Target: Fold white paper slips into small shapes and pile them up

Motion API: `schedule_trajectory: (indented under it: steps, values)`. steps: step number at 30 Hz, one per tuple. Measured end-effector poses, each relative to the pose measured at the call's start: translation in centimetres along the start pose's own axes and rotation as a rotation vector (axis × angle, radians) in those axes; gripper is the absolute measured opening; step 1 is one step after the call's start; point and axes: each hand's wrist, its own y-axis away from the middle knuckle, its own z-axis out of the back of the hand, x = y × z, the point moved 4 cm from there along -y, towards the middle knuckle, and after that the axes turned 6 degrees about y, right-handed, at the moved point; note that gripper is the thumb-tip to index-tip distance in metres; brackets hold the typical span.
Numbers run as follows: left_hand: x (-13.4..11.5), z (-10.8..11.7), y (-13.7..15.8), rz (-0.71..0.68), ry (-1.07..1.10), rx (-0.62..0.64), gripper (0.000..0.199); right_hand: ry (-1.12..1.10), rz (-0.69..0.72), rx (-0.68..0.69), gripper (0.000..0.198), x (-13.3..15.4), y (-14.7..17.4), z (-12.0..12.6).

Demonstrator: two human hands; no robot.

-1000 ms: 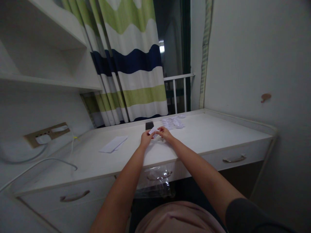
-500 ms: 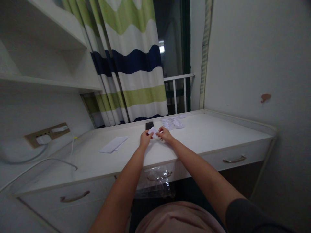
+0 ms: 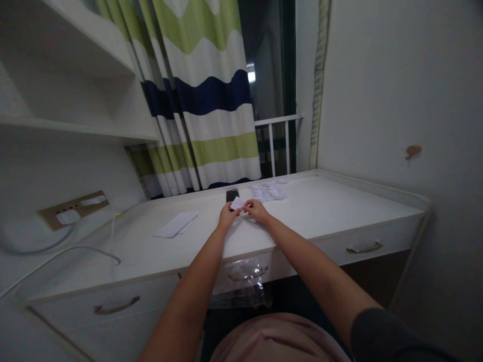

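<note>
White and small, the paper piece [image 3: 237,203] is held up between two bare hands over the middle of the desk [image 3: 335,206]. By the left hand [image 3: 227,215] it is gripped at its lower left side, with the thumb brought in close against it and the fingers mostly hidden behind. By the right hand [image 3: 257,210] its right side is met with thumb and bent fingertips drawn together; whether the paper is firmly pinched there or only touched cannot be told at this size. The hands are kept just beside each other, parted only by the paper.

Just behind the left hand, a dark flat object [image 3: 232,193] is partly covered by the paper and the fingers. Beyond the right hand, a cluster of folded white papers [image 3: 268,191] is spread near the back edge. To the left, well apart from both hands, flat white sheets [image 3: 176,224] are laid overlapping.
</note>
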Motion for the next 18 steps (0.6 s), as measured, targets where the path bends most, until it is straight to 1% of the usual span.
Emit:
schedule_trajectory:
  steps: [5, 10, 13, 18]
  values:
    - [0.02, 0.00, 0.05, -0.019, -0.028, 0.022, 0.027, -0.010, 0.003, -0.011, 0.010, -0.27, -0.14, -0.06]
    - [0.09, 0.18, -0.05, -0.043, -0.080, 0.005, 0.026, -0.001, 0.031, -0.033, 0.011, -0.79, -0.40, -0.24]
    - [-0.01, 0.27, -0.04, -0.068, -0.160, -0.013, 0.022, 0.010, 0.037, -0.016, 0.011, -0.95, -0.51, -0.44]
    - [-0.73, 0.37, 0.41, -0.166, -0.324, -0.054, 0.017, 0.046, 0.068, 0.009, 0.012, -0.76, -0.51, -0.66]
